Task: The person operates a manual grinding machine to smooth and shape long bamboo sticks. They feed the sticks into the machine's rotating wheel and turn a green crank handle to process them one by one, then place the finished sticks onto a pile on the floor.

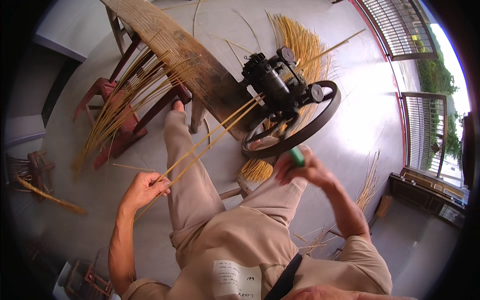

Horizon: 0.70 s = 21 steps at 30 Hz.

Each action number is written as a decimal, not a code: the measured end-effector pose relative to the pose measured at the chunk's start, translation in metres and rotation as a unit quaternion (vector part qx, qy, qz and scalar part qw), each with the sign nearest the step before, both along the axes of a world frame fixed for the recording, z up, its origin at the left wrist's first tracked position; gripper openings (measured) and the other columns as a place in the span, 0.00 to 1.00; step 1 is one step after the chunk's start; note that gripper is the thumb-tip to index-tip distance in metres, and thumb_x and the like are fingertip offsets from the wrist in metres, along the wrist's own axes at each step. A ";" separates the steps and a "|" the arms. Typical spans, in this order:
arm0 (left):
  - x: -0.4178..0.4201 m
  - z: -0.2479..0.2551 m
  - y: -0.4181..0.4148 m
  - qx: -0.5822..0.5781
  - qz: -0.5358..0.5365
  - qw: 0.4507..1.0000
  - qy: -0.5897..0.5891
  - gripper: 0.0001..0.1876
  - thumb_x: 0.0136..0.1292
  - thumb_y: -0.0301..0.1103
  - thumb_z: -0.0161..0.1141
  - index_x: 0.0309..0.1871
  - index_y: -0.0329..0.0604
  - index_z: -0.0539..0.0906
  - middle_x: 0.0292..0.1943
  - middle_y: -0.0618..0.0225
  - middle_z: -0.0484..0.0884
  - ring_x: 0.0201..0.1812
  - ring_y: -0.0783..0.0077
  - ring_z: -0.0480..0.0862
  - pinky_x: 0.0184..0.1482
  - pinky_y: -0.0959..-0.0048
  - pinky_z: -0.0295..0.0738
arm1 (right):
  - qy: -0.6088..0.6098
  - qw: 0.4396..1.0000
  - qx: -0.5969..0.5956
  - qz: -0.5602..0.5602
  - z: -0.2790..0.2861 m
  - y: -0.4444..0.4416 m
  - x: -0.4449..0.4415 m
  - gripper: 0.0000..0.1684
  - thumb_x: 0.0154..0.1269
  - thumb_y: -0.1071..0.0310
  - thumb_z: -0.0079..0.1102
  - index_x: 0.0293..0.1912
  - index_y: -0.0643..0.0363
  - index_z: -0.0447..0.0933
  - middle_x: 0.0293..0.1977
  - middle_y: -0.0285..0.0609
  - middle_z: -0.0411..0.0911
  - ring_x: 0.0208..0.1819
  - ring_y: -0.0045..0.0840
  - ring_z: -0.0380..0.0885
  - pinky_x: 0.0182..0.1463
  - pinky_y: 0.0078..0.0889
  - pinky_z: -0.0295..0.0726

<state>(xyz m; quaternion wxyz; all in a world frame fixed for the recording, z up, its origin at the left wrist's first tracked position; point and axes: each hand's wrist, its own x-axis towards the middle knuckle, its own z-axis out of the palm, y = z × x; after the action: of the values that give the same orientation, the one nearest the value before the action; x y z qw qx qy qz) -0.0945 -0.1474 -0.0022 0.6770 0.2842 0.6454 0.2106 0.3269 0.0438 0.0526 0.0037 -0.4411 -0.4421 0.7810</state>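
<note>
My left hand pinches two long, thin yellow canes between thumb and fingers. Their far ends run up into a black hand-cranked roller machine, and one tail hangs below my wrist. Round dials or knobs sit on top of the machine, which is fixed at the end of a worn wooden bench plank. At its right side is a large dark flywheel. My right hand, blurred, grips a green crank handle near the wheel's lower rim. Cane strips stick out beyond the rollers.
A bundle of canes lies across a red wooden stool and the bench's left edge. Behind the machine a fan of split strips spreads over the floor. More canes lie to my right. Barred doors stand at far right.
</note>
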 end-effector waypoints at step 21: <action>0.029 0.011 0.021 0.041 0.032 0.996 -0.078 0.13 0.75 0.37 0.58 0.41 0.37 0.86 0.22 0.71 0.83 0.16 0.89 0.68 0.19 0.85 0.60 | -0.436 0.749 0.494 0.077 -0.112 0.156 0.126 0.11 0.63 0.69 0.59 0.42 0.64 0.82 0.33 0.51 0.85 0.34 0.33 0.86 0.39 0.36 0.85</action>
<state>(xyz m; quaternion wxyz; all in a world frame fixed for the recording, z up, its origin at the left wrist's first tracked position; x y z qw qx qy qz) -0.0652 -0.1259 0.0088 0.7059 0.2739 0.5902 0.2800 0.4524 0.1998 -0.0598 -0.0319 -0.6350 -0.7519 0.1746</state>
